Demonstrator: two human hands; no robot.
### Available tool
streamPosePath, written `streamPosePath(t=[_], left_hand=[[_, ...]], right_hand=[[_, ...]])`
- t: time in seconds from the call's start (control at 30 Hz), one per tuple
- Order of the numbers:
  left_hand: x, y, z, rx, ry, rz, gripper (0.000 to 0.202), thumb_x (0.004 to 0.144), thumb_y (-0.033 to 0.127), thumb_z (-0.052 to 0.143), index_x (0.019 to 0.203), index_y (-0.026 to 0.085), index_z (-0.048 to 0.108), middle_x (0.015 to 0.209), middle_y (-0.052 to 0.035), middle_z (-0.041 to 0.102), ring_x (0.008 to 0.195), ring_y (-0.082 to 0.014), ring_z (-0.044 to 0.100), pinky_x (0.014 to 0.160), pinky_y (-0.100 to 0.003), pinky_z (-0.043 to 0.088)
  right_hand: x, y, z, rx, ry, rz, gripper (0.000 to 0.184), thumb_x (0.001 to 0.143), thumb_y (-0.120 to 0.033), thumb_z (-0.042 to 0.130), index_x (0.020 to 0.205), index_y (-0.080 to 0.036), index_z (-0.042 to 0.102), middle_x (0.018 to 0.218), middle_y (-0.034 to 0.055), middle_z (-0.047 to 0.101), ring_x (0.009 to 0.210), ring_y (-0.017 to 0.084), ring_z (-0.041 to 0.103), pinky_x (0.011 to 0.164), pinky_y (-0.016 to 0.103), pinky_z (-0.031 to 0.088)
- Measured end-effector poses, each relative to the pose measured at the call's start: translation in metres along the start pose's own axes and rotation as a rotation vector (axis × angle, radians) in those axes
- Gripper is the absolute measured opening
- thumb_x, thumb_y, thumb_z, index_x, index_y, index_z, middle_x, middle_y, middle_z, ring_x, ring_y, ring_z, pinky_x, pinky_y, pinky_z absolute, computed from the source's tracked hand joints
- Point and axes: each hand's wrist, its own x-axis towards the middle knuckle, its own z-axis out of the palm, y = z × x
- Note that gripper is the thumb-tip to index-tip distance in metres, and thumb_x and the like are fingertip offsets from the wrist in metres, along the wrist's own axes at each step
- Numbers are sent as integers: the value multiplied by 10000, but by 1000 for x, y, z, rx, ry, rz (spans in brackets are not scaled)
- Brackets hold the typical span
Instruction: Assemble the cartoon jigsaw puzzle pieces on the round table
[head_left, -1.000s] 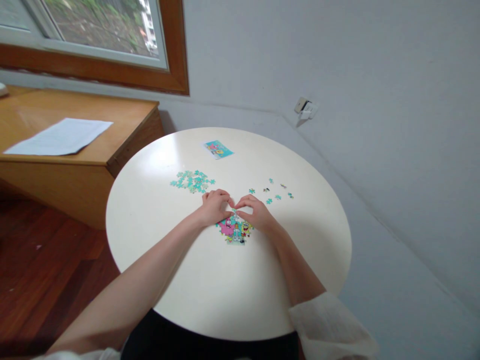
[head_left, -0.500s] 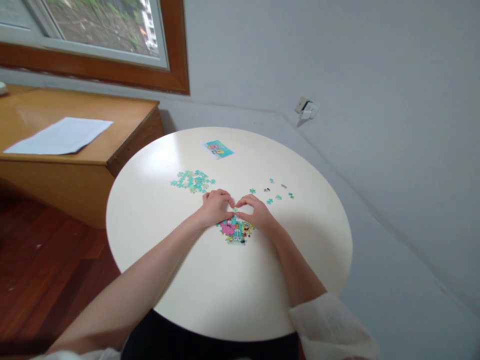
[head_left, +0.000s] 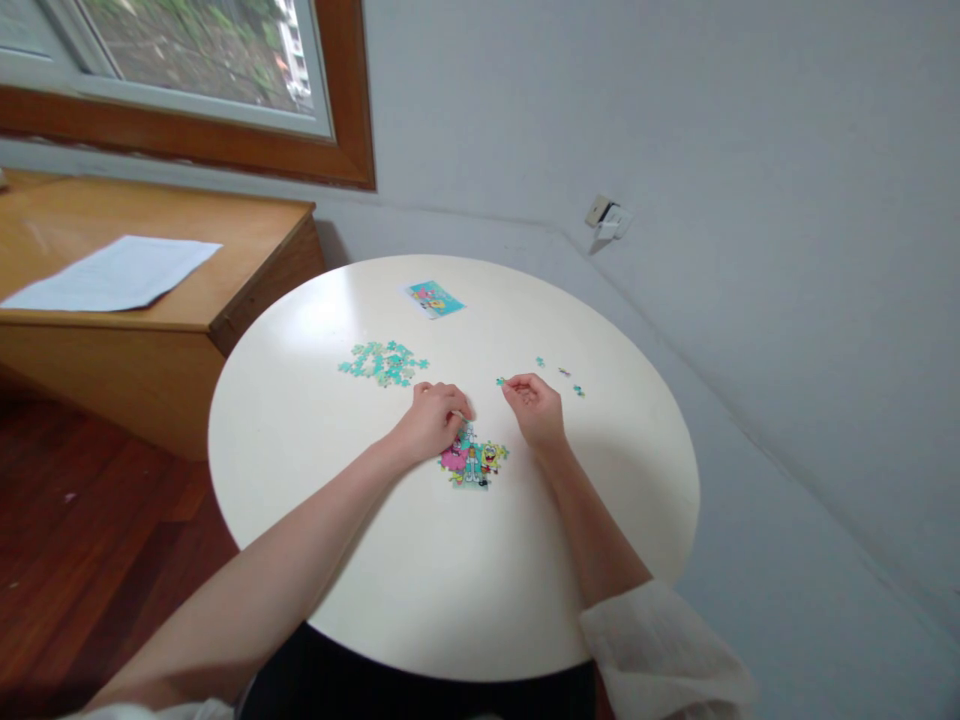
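Observation:
A partly assembled jigsaw puzzle (head_left: pixel 472 468) with pink and yellow cartoon figures lies flat on the round white table (head_left: pixel 450 580). My left hand (head_left: pixel 435 420) is curled at its upper left edge, with thumb and fingers closed around a small puzzle piece at the top; the fingers partly hide that piece. To the right and farther back, my right hand (head_left: pixel 536 408) pinches a small teal puzzle piece (head_left: pixel 501 381) between thumb and forefinger, close to the tabletop. Its other fingers are curled in, and what lies under them is hidden.
Loose teal pieces (head_left: pixel 384 363) form a pile left of my hands. Several single pieces (head_left: pixel 577 390) lie to the right. A picture card (head_left: pixel 435 298) rests at the back of the table. A wooden desk (head_left: pixel 270 225) with paper sheets (head_left: pixel 112 272) stands at left.
My right hand has left the top of the puzzle, moving right and away to a loose piece. My left hand stays by the puzzle, its fingers curled more closely.

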Motion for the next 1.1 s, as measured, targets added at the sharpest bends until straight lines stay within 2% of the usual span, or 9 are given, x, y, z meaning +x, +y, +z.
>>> streamPosePath(t=[0.27,0.53,0.7,0.77,0.83,0.93,1.0,1.1], left_hand=[[-1,-3,-1,61,-128,94,366,604,13,381,683,201,685,878,-22,705,913,-193,588,898,-421,280],[-1,-3,2,45,-139,82,368,606,11,373,664,198,685,875,-26,707,908,-191,596,885,-426,289],[-2,0,-1,23,-113,114,342,644,36,375,684,197,675,900,-22,703,922,-176,592,935,-425,285],[-4,2,-3,34,-97,100,357,682,51,368,764,203,679,958,-18,696,951,-164,590,978,-428,272],[-7,8,-4,74,-70,58,394,752,85,349,951,214,664,1086,-32,663,1042,-165,565,1030,-447,239],[-16,19,3,219,-3,5,434,881,253,317,1268,159,488,1349,-119,478,1262,-216,404,1085,-490,164],[-23,27,14,345,8,7,529,908,379,290,1346,98,385,1423,-170,357,1333,-260,292,1101,-502,124],[-32,33,35,459,-5,21,641,905,486,246,1369,53,339,1447,-192,293,1357,-290,228,1106,-502,130]], right_hand=[[7,2,-7,56,231,102,164,645,-344,543,685,-191,498,563,-48,484,520,89,442,503,224,360],[8,6,-12,-14,338,54,145,665,-335,512,699,-196,488,562,-51,461,511,94,433,491,221,354],[9,12,-20,-59,436,20,128,675,-322,506,696,-198,483,560,-50,462,498,94,433,500,222,371],[9,17,-22,-84,473,29,125,678,-319,497,701,-197,483,557,-52,458,491,91,427,501,219,373],[10,21,-23,-88,500,40,133,680,-326,489,705,-197,479,552,-54,452,484,90,422,495,216,371],[10,25,-25,-93,540,45,142,679,-334,485,704,-194,478,561,-49,467,493,91,427,500,216,377],[10,26,-25,-93,549,52,143,681,-335,484,704,-194,481,564,-48,471,501,94,434,507,217,383],[10,26,-25,-87,543,74,143,676,-331,489,702,-190,491,564,-46,472,499,95,435,510,222,385]])
